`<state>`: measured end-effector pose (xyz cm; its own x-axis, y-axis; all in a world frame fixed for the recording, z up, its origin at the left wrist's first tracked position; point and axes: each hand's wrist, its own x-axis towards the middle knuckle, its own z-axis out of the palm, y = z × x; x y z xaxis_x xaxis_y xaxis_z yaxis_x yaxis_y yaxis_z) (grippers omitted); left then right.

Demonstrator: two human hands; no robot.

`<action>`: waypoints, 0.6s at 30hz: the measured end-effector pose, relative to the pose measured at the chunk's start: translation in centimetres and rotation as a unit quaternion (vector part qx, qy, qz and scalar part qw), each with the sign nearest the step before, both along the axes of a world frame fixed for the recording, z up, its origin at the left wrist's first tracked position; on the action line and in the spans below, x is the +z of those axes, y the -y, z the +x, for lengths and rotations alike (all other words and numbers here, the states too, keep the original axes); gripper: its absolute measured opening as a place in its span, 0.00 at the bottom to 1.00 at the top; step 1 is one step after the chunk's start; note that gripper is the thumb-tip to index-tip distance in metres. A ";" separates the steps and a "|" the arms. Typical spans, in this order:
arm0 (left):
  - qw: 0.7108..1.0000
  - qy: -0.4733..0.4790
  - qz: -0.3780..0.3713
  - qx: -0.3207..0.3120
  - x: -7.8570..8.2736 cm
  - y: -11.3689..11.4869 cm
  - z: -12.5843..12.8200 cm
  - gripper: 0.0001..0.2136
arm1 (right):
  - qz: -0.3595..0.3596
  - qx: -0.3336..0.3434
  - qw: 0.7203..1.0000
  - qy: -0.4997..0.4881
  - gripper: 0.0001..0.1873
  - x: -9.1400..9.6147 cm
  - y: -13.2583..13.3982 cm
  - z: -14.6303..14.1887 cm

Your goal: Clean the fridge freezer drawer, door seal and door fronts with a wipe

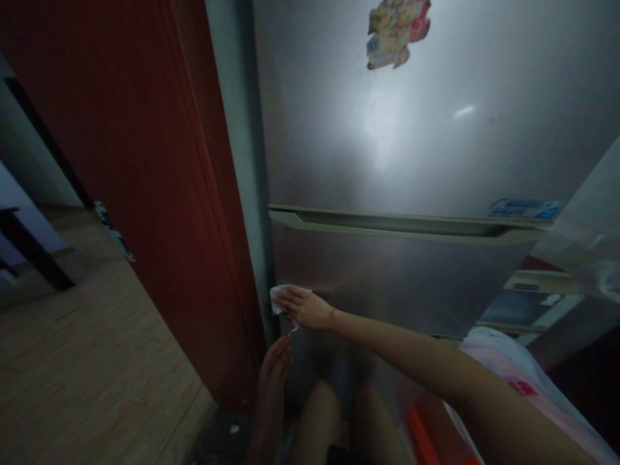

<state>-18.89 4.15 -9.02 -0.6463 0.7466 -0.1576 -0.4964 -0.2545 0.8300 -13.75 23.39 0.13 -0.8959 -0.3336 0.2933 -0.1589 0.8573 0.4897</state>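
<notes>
My right hand [310, 310] reaches across from the right and presses a crumpled white cloth [278, 300] flat against the lower door of a silver refrigerator [397, 271], by the door's left edge. The cloth sticks out past the fingertips, and a thin end hangs below the hand. It may be a paper wipe; I cannot tell. Just below it, my left hand [275, 365] is raised with its fingers stretched upward, near the cloth's hanging end. Nothing shows in its grip. A recessed handle strip [402, 226] runs above my right hand, between the two doors.
A reddish-brown wooden door [194, 226] stands close on the left, with a metal latch plate [113, 229]. A tattered sticker [394, 32] is on the upper refrigerator door. At the lower right are a white plastic bag [504, 355] and a red-orange object [426, 429]. My knees are below.
</notes>
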 end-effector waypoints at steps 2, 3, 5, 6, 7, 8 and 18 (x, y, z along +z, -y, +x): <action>1.000 0.000 0.000 -0.008 -0.2 0.1 0.1 0.23 | 0.020 0.010 0.999 0.041 0.22 -0.9 -0.4 0.9; 1.000 -0.004 0.004 -0.009 -0.2 0.2 0.2 0.22 | 0.031 0.015 0.998 0.057 0.21 -1.1 -0.6 1.3; 1.000 -0.009 0.013 -0.011 -0.4 0.3 0.4 0.21 | 0.048 0.023 0.995 0.080 0.17 -0.8 -0.9 1.8; 1.000 -0.010 0.019 -0.012 -0.4 0.4 0.6 0.21 | 0.053 0.026 0.995 0.086 0.15 -0.3 -1.0 2.0; 1.000 -0.011 0.020 -0.012 -0.5 0.4 0.7 0.21 | 0.058 0.027 0.994 0.090 0.14 0.4 -1.1 2.0; 1.000 -0.012 0.020 -0.010 -0.5 0.5 0.9 0.20 | 0.061 0.026 0.994 0.092 0.14 1.4 -1.2 2.0; 0.999 -0.026 0.026 -0.025 0.5 0.4 2.5 0.20 | 0.070 -0.047 0.992 -0.096 0.21 17.5 0.0 4.0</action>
<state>-16.36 3.79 -8.57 -0.6138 0.7849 -0.0851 -0.4657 -0.2729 0.8418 -9.75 23.36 17.61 -0.8567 -0.3007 0.4191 0.0264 0.7859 0.6178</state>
